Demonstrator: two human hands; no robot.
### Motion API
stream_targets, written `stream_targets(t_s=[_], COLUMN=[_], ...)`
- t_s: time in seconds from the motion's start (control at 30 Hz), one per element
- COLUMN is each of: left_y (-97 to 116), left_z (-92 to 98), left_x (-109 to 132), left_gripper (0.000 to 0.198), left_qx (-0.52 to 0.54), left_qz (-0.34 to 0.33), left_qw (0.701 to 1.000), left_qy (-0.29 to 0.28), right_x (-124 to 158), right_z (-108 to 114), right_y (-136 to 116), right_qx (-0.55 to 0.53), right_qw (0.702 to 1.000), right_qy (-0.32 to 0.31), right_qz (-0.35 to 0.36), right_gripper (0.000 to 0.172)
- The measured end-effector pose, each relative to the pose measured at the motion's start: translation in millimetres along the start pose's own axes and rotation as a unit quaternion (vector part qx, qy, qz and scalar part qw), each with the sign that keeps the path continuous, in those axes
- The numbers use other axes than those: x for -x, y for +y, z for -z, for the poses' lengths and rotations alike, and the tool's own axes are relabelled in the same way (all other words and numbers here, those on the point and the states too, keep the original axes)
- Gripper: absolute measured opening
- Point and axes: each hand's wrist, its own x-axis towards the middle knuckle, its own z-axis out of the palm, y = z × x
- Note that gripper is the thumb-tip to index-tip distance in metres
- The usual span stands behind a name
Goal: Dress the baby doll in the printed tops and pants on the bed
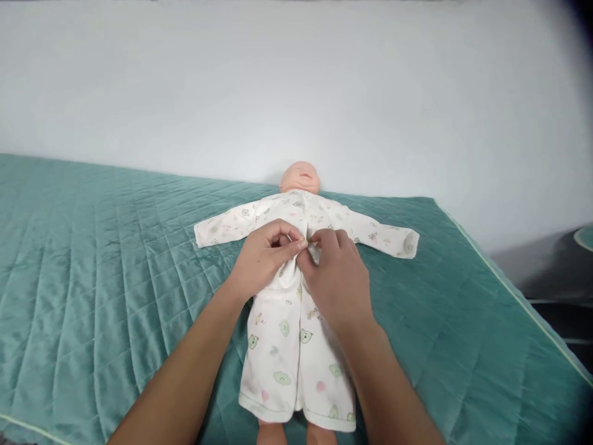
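A baby doll (300,177) lies on its back, dressed in a white baby gown (278,346) printed with small green and pink animal figures. Both sleeves stretch out to the sides, and the doll's feet ends show below the hem. At the middle of the chest, my left hand (271,253) pinches the gown's front edge between thumb and fingers. Close against it, my right hand (336,272) also pinches the front edge, its fingertips partly hidden. The front opening runs down from there to the hem. Any fastener between the fingertips is too small to make out.
A green quilted cover (115,278) lies under the doll, its pale-edged border running along the right. Behind it rises a plain white wall (231,86). A dark object with a light green rim (584,238) stands off the right edge.
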Motion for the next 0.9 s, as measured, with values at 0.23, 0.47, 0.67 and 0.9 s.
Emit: stream_targets(t_s=[0.23, 0.47, 0.67, 0.9], left_y=[-3, -4, -3, -3], left_z=[1.6, 0.0, -0.9, -1.6], left_x=[-3, -4, -4, -3], left_gripper=[0.021, 0.020, 0.021, 0.018], left_qx=[0.051, 0.071, 0.067, 0.052], left_qz=[0.032, 0.032, 0.036, 0.035], left_qw=[0.998, 0.996, 0.996, 0.997], left_qy=[0.017, 0.044, 0.053, 0.055], right_x=[5, -4, -13, -20], right_z=[-1, -9, -5, 7], right_y=[-6, -6, 4, 14], right_qx=[0.067, 0.041, -0.150, -0.426], right_qw=[0.998, 0.999, 0.988, 0.888], right_qy=[-0.004, 0.035, 0.025, -0.029], right_qz=[0.019, -0.002, -0.030, -0.170], right_gripper=[0.015, 0.004, 0.007, 0.009])
